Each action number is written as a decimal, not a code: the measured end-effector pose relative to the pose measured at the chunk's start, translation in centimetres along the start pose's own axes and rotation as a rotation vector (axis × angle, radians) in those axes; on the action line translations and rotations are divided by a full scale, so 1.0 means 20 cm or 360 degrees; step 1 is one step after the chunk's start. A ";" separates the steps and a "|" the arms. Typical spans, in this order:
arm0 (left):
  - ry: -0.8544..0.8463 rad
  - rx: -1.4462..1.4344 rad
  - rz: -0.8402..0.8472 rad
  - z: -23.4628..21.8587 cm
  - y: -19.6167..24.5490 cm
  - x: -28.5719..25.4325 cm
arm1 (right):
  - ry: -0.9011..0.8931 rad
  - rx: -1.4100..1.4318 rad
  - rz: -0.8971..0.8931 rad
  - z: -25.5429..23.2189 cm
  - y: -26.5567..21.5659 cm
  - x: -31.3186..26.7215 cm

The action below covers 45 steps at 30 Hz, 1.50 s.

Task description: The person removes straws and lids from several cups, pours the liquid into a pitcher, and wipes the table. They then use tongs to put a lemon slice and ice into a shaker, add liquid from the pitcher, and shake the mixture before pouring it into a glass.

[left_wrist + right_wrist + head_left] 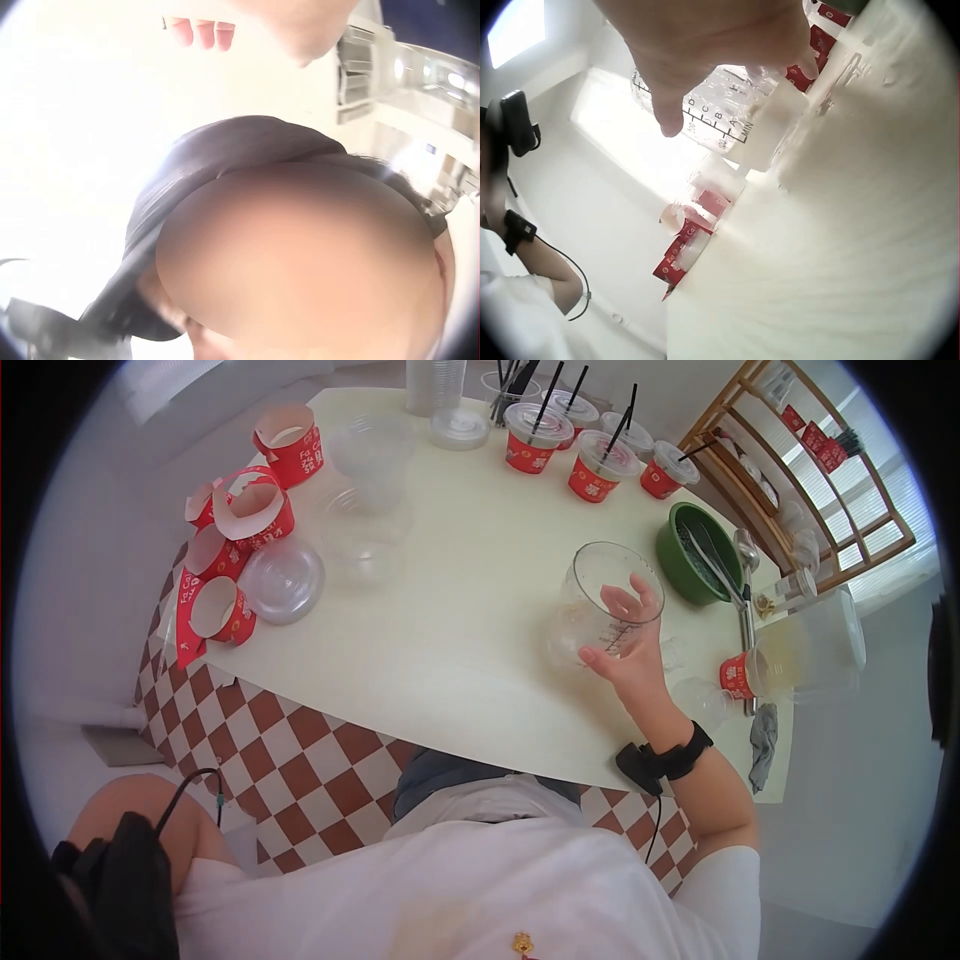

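Observation:
In the head view my right hand [632, 650] holds a clear measuring cup [590, 575] with dark graduation marks, thumb on its near side and fingers across the far side. Letters and numbers show on its wall [716, 120] in the right wrist view, and its base is close over the table. My left hand [300, 22] is raised beside the person's head and dark cap [247, 139], outside the head view. Three fingertips [206, 34] show apart from the thumb side, with nothing seen between them.
Red paper sleeves [255, 510] and a clear lid [283, 580] lie on the left of the table [430, 630]. Lidded red cups [600, 465] with black straws stand at the back. At right are a green bowl [680, 560] with tongs, a clear pitcher [825, 645] and a grey cloth [763, 745].

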<state>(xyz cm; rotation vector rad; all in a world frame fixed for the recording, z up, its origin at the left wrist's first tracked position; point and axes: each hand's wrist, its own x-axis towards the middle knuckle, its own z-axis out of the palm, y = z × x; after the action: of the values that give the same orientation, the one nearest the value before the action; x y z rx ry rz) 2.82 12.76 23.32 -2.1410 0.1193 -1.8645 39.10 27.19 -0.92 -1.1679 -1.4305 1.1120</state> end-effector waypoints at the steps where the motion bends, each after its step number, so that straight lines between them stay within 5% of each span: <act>1: 0.0144 -0.0050 -0.0322 0.00 -0.03 -0.10 | -0.0052 0.0054 0.0027 0.02 -0.03 0.02; 4: 0.0630 -0.0416 -0.1452 0.25 -0.11 -0.65 | -0.0229 0.0135 0.0023 0.07 -0.13 0.12; 6: 0.0317 -0.0715 -0.2446 0.44 -0.10 -0.89 | -0.0369 0.0091 -0.0064 0.09 -0.16 0.19; 8: 0.0190 -0.0912 -0.2808 0.58 -0.11 -1.05 | -0.0520 0.0050 -0.0018 0.14 -0.25 0.24; 13: 0.0102 -0.1084 -0.2893 0.76 -0.20 -1.23 | -0.0839 -0.0163 0.0011 0.28 -0.35 0.40; 25: 0.0454 -0.1019 -0.2964 0.78 -0.34 -1.24 | -0.1110 -0.0479 0.0048 0.42 -0.51 0.63; 45: 0.1407 -0.1716 -0.2774 0.80 -0.38 -1.13 | -0.1356 -0.1608 0.0129 0.59 -0.81 0.89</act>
<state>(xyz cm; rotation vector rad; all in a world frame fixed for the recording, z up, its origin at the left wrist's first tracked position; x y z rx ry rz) 13.91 28.52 2.02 -1.3247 -1.1794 -4.4291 23.65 41.62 15.52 -1.4797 -2.8308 0.9758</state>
